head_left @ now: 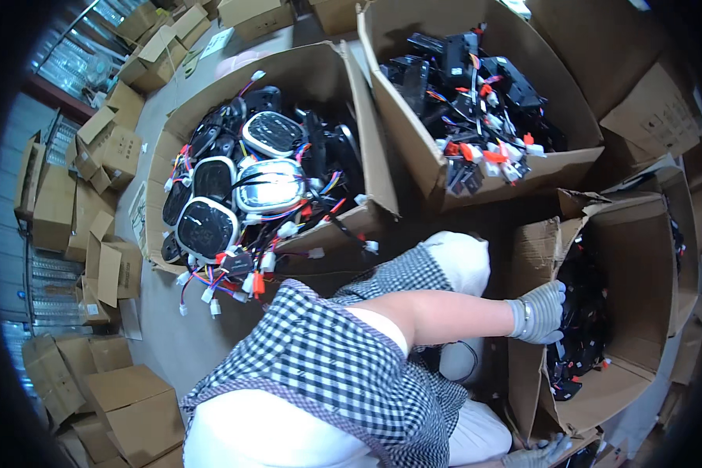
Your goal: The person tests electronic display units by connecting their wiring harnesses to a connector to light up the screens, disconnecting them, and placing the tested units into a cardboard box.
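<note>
My left hand, in a pale knit glove, has its fingers bent over the near wall of a cardboard box at the right. Inside that box lies a dark heap of black parts with cables. At the bottom edge, partly cut off, my right hand wears a similar glove. Its fingers look stretched out beside the edge of another box, and I see nothing held in them. My left forearm crosses over a black-and-white checked apron.
A large box holds black oval units with silver rims, their wires hanging over its front. Beside it, another box contains black modules with white and red connectors. Cardboard boxes are piled along the left.
</note>
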`<move>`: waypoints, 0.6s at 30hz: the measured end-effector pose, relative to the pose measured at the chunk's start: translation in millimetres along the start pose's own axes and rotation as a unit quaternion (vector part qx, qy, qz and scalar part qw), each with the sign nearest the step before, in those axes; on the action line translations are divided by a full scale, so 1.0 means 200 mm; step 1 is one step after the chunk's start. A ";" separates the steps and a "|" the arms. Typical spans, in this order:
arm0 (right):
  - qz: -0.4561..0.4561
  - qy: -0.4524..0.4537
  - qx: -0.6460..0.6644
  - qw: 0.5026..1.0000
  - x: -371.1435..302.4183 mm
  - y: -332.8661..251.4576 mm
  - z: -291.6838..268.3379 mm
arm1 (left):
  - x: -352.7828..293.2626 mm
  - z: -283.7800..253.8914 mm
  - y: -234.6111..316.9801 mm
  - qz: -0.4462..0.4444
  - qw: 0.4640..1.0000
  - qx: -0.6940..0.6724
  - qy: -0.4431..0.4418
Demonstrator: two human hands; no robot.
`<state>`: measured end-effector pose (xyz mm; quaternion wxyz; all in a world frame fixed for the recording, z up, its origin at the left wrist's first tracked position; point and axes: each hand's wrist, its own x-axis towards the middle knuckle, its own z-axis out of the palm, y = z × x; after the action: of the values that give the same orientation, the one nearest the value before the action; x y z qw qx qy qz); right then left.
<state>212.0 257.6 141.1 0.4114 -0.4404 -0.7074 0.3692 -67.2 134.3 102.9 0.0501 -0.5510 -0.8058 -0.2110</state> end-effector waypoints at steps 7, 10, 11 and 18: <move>-0.156 0.044 -0.276 0.948 0.37 0.62 0.05 | 0.00 0.00 -0.10 0.050 0.997 -0.067 -0.003; -0.035 0.074 -0.069 0.994 0.46 0.83 0.11 | 0.01 0.00 -0.10 0.033 0.997 -0.060 0.021; -0.104 0.116 -0.087 0.984 0.43 0.84 0.14 | 0.02 0.03 -0.10 0.038 0.998 -0.050 0.029; -0.098 0.081 -0.122 0.984 0.35 0.73 0.15 | 0.05 0.06 -0.09 0.060 0.998 -0.015 0.029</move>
<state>212.6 367.7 17.6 0.4445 -0.4439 -0.7517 0.2008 -85.5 141.5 89.2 0.0784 -0.5929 -0.7661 -0.2355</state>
